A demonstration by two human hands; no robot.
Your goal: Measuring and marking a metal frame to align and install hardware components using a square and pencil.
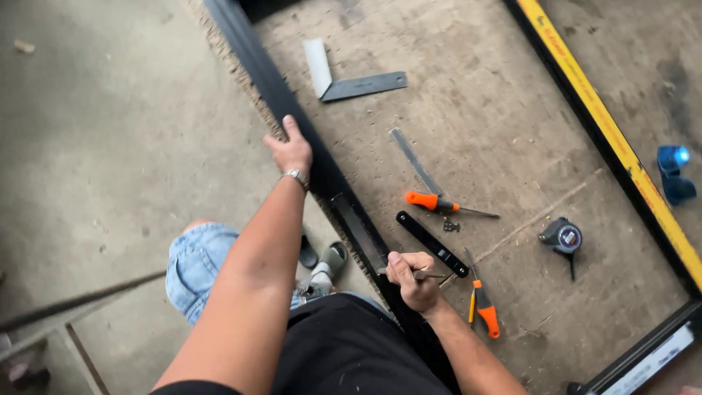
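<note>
The long black metal frame bar (292, 121) runs diagonally from the top of the view down toward the person's lap, lying along the left edge of a worn brown particle-board sheet (497, 124) on the grey concrete floor (110, 110). The left hand (291, 150) rests on top of this bar about midway along it, palm down with the fingers spread flat, grasping nothing; a silver metal wristwatch (296, 176) sits on that wrist. Lower down the same bar, the right hand (412, 278) is clenched in a grip around a thin grey metal tool (431, 276), its point sticking out to the right over the board; what kind of tool it is cannot be told. Just above this hand a flat grey metal plate (358, 227) lies along the bar.

Beside the right hand lies a short black flat strip with slots (431, 243), and just right of the wrist an orange-handled small hand tool (482, 307). Further up the board are an orange-handled screwdriver (446, 205), a small dark hinge-like fitting (451, 227) below its shaft, and a thin grey steel ruler blade (414, 161). A grey steel try square (344, 79) lies near the top. To the right sit a black and grey tape measure (561, 237), a long yellow spirit level (614, 139) on the far black frame rail, and blue safety glasses (674, 174) on the floor beyond.

The person squats in blue denim shorts (194, 267) and grey sandals (329, 263).
</note>
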